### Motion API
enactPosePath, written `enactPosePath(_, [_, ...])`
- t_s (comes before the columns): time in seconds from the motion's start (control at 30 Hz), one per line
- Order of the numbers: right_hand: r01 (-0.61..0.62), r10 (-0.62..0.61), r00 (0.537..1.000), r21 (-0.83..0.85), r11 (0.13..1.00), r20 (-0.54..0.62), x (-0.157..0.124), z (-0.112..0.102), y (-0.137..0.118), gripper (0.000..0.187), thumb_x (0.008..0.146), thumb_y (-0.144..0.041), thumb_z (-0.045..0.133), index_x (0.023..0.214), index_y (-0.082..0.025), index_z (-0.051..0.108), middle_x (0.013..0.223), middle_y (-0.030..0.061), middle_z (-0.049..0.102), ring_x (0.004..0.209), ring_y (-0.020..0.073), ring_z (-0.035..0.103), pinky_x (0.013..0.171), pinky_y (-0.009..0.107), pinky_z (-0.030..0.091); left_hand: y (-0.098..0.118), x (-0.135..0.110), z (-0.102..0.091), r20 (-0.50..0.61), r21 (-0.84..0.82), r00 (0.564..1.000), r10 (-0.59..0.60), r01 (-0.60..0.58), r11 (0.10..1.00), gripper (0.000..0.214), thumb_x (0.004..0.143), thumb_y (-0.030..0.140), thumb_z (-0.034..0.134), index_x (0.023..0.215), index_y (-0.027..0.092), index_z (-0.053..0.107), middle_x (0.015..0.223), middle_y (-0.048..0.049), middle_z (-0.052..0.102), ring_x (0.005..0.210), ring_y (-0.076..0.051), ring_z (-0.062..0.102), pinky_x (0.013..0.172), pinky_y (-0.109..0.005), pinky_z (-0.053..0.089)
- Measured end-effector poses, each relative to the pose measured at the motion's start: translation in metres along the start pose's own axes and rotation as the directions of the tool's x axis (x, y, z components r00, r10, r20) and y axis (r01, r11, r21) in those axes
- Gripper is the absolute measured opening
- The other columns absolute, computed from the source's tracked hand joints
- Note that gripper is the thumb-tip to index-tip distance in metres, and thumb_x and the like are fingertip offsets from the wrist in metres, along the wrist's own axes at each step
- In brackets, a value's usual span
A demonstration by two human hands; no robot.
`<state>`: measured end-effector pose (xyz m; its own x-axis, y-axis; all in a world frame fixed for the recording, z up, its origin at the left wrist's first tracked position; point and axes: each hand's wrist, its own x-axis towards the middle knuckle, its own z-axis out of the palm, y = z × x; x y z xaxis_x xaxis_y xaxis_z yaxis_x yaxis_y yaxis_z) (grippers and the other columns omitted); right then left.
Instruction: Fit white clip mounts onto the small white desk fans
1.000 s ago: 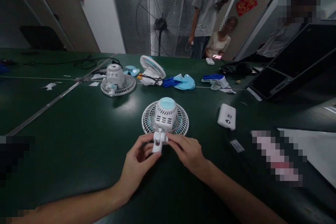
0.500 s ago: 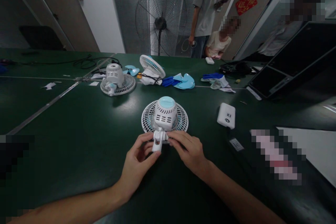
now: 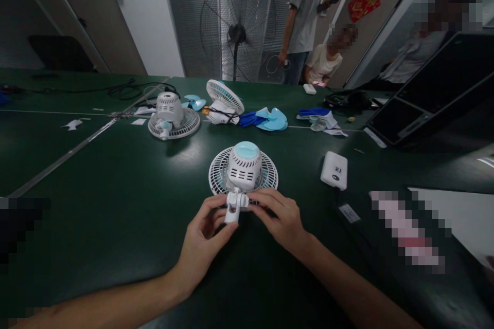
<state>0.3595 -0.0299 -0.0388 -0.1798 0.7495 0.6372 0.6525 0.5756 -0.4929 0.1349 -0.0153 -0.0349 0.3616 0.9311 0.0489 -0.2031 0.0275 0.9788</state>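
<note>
A small white desk fan lies grille-down on the green bench, its motor housing pointing up and topped by a pale blue cap. From the near edge of this fan sticks out its white hinge bracket, and both hands meet there. The left hand is curled, with thumb and forefinger pinched on the bracket's left side and lower end. The right hand has its fingertips closed on the bracket's right side, at the pivot just under the housing.

To the right of the fan lies a white power bank, apart from it. Beyond the fan and to its left rests a second white fan, also grille-down; straight beyond it a third fan lies tilted, with loose blue fan blades just beside it. Far behind the fan stands a large pedestal fan on the floor, and other people stand near it.
</note>
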Motion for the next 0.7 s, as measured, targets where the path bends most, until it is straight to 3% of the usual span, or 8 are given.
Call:
enactPosePath(0.07, [-0.045, 0.045, 0.999, 0.030, 0.999, 0.009, 0.004, 0.001, -0.004, 0.014, 0.102, -0.024, 0.063, 0.111, -0.023, 0.073, 0.106, 0.0059, 0.075, 0.093, 0.0186, 0.073, 0.077, 0.030, 0.060, -0.001, 0.000, 0.000, -0.004, 0.002, 1.000, -0.003, 0.003, 1.000, 0.043, 0.085, 0.028, 0.080, 0.124, 0.021, 0.065, 0.132, -0.0106, 0.063, 0.114, -0.026, 0.069, 0.108, -0.043, 0.056])
enactPosePath(0.17, [-0.125, 0.124, 0.992, 0.067, 0.990, 0.028, 0.007, 0.003, -0.012, 0.014, 0.103, -0.025, 0.060, 0.097, -0.021, 0.072, 0.091, 0.0044, 0.072, 0.079, 0.0161, 0.070, 0.069, 0.028, 0.058, -0.002, 0.000, 0.000, -0.010, 0.001, 1.000, 0.001, -0.001, 1.000, 0.042, 0.085, 0.028, 0.080, 0.123, 0.021, 0.066, 0.134, -0.0106, 0.062, 0.113, -0.025, 0.070, 0.107, -0.042, 0.057])
enactPosePath(0.23, [-0.133, 0.132, 0.991, 0.066, 0.989, 0.025, 0.004, 0.002, -0.013, 0.011, 0.101, -0.026, 0.063, 0.106, -0.021, 0.070, 0.095, 0.0044, 0.073, 0.070, 0.0139, 0.068, 0.062, 0.026, 0.056, -0.002, 0.000, 0.000, -0.007, -0.001, 1.000, 0.001, -0.001, 1.000, 0.042, 0.085, 0.028, 0.080, 0.124, 0.021, 0.066, 0.132, -0.0102, 0.064, 0.113, -0.025, 0.070, 0.107, -0.041, 0.057])
enactPosePath(0.33, [-0.037, 0.038, 0.999, -0.015, 0.999, 0.019, 0.000, 0.000, -0.009, 0.025, 0.098, -0.023, 0.066, 0.123, -0.024, 0.066, 0.111, 0.0059, 0.074, 0.076, 0.0146, 0.071, 0.062, 0.026, 0.056, 0.001, -0.001, 0.001, -0.002, -0.009, 1.000, -0.004, 0.004, 1.000, 0.041, 0.086, 0.027, 0.080, 0.124, 0.022, 0.066, 0.127, -0.0092, 0.066, 0.112, -0.024, 0.070, 0.107, -0.040, 0.056])
enactPosePath(0.47, [-0.026, 0.026, 1.000, -0.029, 0.999, 0.010, 0.002, 0.002, -0.003, 0.016, 0.102, -0.022, 0.061, 0.114, -0.024, 0.072, 0.108, 0.0058, 0.075, 0.095, 0.0187, 0.074, 0.075, 0.028, 0.060, 0.004, 0.000, 0.002, -0.021, 0.006, 1.000, 0.011, -0.011, 1.000, 0.040, 0.084, 0.028, 0.081, 0.122, 0.022, 0.067, 0.127, -0.0092, 0.065, 0.110, -0.024, 0.071, 0.104, -0.040, 0.058])
enactPosePath(0.6, [-0.101, 0.101, 0.995, 0.047, 0.994, 0.002, 0.007, 0.004, -0.008, 0.015, 0.102, -0.027, 0.061, 0.096, -0.021, 0.073, 0.095, 0.0049, 0.073, 0.079, 0.0166, 0.072, 0.070, 0.028, 0.060, 0.002, 0.000, 0.002, -0.023, 0.021, 1.000, 0.007, -0.007, 1.000, 0.041, 0.084, 0.029, 0.081, 0.122, 0.022, 0.067, 0.129, -0.0101, 0.066, 0.113, -0.026, 0.070, 0.107, -0.042, 0.056])
enactPosePath(0.7, [-0.069, 0.069, 0.998, 0.003, 0.998, 0.003, 0.005, 0.000, -0.009, 0.016, 0.099, -0.024, 0.065, 0.114, -0.021, 0.070, 0.102, 0.0056, 0.074, 0.068, 0.0132, 0.069, 0.059, 0.025, 0.057, 0.000, 0.000, 0.000, -0.010, -0.003, 1.000, 0.001, -0.001, 1.000, 0.041, 0.085, 0.028, 0.081, 0.123, 0.023, 0.067, 0.126, -0.0088, 0.067, 0.112, -0.024, 0.070, 0.107, -0.041, 0.057])
